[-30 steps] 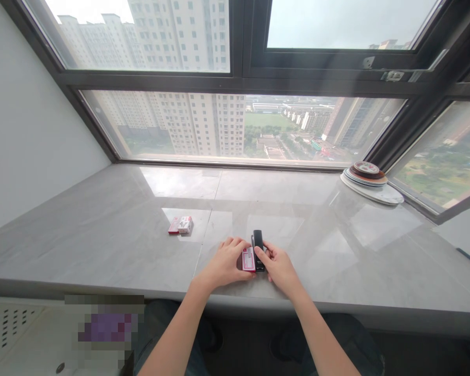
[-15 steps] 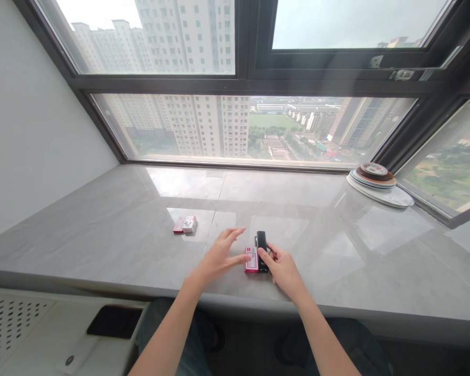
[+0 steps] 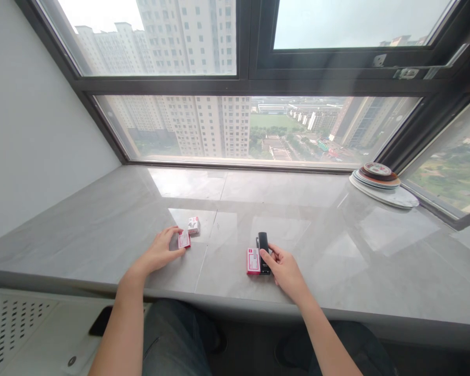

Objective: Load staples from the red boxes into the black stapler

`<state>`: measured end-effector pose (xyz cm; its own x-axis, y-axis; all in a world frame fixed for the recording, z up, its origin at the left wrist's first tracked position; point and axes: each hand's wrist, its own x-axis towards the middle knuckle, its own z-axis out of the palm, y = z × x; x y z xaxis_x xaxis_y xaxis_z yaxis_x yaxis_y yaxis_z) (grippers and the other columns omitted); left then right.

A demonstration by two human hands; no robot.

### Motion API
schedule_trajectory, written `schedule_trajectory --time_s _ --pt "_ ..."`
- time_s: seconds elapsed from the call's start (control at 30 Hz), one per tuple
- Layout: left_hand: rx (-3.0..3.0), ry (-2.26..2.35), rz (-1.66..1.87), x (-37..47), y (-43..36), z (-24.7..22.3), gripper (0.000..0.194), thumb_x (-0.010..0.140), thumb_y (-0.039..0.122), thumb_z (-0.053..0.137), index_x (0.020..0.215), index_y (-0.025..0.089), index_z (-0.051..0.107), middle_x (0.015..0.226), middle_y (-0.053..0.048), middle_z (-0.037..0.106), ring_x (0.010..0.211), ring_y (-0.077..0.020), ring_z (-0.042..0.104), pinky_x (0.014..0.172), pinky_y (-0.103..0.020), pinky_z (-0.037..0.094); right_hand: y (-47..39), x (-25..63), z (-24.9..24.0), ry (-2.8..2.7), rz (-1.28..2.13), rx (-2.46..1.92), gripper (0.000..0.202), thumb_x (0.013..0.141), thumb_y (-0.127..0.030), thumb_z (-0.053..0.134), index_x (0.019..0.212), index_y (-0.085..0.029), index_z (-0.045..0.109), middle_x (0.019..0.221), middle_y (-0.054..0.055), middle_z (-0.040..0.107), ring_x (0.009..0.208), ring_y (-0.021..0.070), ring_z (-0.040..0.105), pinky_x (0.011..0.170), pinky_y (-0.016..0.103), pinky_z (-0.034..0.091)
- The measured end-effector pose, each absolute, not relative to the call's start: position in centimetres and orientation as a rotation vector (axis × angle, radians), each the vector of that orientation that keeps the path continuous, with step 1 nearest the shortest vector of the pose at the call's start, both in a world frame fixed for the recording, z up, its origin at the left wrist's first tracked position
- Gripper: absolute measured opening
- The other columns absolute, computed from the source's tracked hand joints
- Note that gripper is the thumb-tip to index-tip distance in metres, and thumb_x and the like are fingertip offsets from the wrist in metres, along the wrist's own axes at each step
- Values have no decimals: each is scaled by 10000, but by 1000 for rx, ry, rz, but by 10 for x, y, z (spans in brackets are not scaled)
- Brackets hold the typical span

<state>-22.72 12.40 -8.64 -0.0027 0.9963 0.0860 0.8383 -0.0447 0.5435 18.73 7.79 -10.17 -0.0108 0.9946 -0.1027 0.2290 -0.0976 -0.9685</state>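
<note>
My left hand (image 3: 162, 251) holds a small flat pink-and-white box (image 3: 184, 240) between thumb and fingers, at the counter's left-middle. Just beyond that box stands a small white carton (image 3: 194, 225) with dark and red print. My right hand (image 3: 282, 266) is closed around a black stapler (image 3: 263, 251), thumb on its top and fingers along its right side. Against the stapler's left side lies a second pink-and-white box (image 3: 253, 260), its printed face up.
A stack of plates (image 3: 379, 184) sits in the far right corner by the window. The grey stone counter (image 3: 317, 230) ends at a front edge above my legs. Below left, a dark phone-like slab (image 3: 101, 321) lies on a white perforated surface (image 3: 35, 334), partly behind my left forearm.
My left hand has moved left from beside the stapler to the far pink-and-white box and gripped it. That box has shifted toward me, apart from the white carton. My right hand stays on the stapler.
</note>
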Motion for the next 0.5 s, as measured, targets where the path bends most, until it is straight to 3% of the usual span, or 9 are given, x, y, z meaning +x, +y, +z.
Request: schedule_trajectory --time_s 0.1,0.23,0.37,0.5 --pt "1992 1834 633 -202 90 -80 587 748 544 759 1244 255 631 1365 -62 615 1314 -327 531 1125 -452 423 78 187 -103 -1342 1189 -1442 672 923 -636 611 1387 -151 637 627 -77 399 426 85 414 405 229 372" --pt "1952 1614 770 -121 59 -55 500 857 495 720 1305 314 596 1251 -17 669 1179 -257 628 1006 -375 505 79 187 -103 -1336 1205 -1444 673 913 -634 621 1393 -163 637 640 -73 401 420 89 422 378 231 366" --pt "2091 1339 855 -45 63 -39 521 837 373 762 1327 319 593 1278 -20 663 1206 -246 612 1021 -358 496 78 187 -101 -1357 1192 -1440 669 913 -638 620 1386 -165 643 641 -70 421 403 92 429 361 236 356" --pt "2176 1236 758 -20 80 -48 561 775 374 828 1296 313 628 1251 -32 680 1174 -272 625 992 -384 509 77 186 -98 -1385 1183 -1413 633 929 -644 596 1350 -177 666 634 -67 451 397 90 433 369 233 340"
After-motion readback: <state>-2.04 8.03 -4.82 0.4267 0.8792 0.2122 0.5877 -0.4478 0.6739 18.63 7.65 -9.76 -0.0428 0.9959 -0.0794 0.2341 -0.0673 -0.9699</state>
